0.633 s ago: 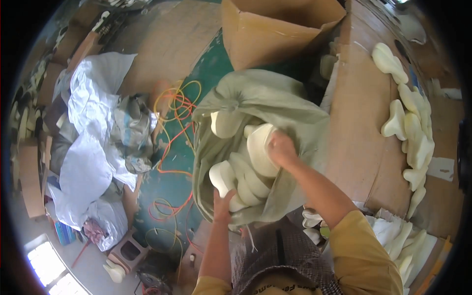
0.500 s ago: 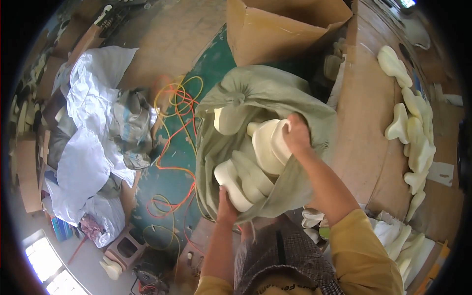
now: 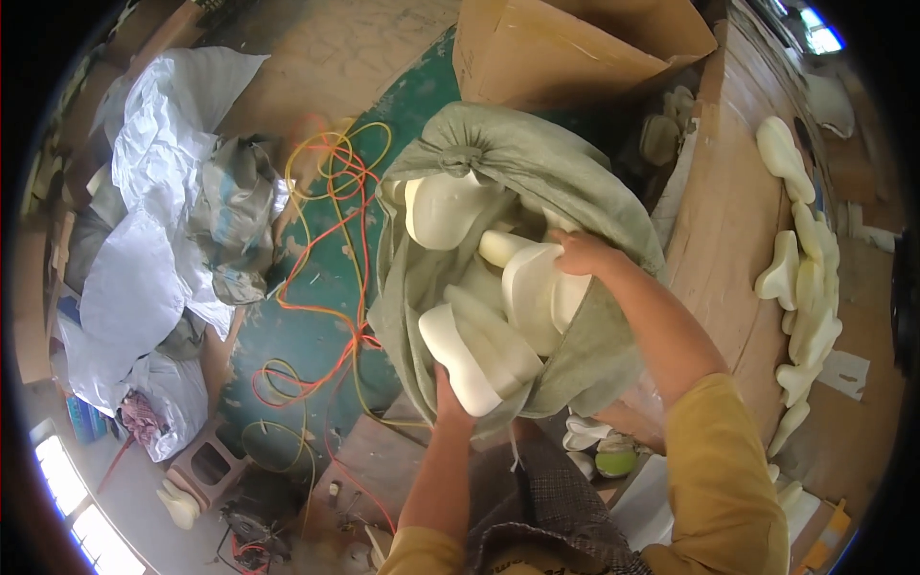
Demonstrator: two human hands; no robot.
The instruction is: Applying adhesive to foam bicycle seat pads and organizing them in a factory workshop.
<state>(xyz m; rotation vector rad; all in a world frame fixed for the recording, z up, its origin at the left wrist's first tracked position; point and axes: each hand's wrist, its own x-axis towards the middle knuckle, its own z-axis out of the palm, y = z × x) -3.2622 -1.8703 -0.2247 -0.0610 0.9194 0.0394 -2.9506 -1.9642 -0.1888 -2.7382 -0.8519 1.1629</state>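
An olive-green woven sack [image 3: 537, 134] gapes open before me, its far side gathered in a knot. Inside lie several cream foam pieces with rounded, waisted outlines. My left hand [image 3: 452, 395] grips the side of a near foam piece [image 3: 460, 359] at the sack's front rim; most of its fingers are hidden. On the right, my right hand [image 3: 583, 254] is closed over the top edge of another foam piece [image 3: 537, 287], which stands tilted. Farther back, a foam piece [image 3: 448, 211] rests against the sack's wall beneath the knot.
Beyond the sack stands an open cardboard box [image 3: 565, 57]. Orange and yellow hoses [image 3: 359, 335] tangle across the green floor [image 3: 287, 335] at left, beside white plastic sacks [image 3: 144, 249]. More foam pieces [image 3: 810, 278] line the wooden table [image 3: 719, 249] at right.
My right hand has shifted slightly left with its foam piece, and the far foam piece shows more fully. My left hand stays at the near piece. The surroundings at left have shifted in view.
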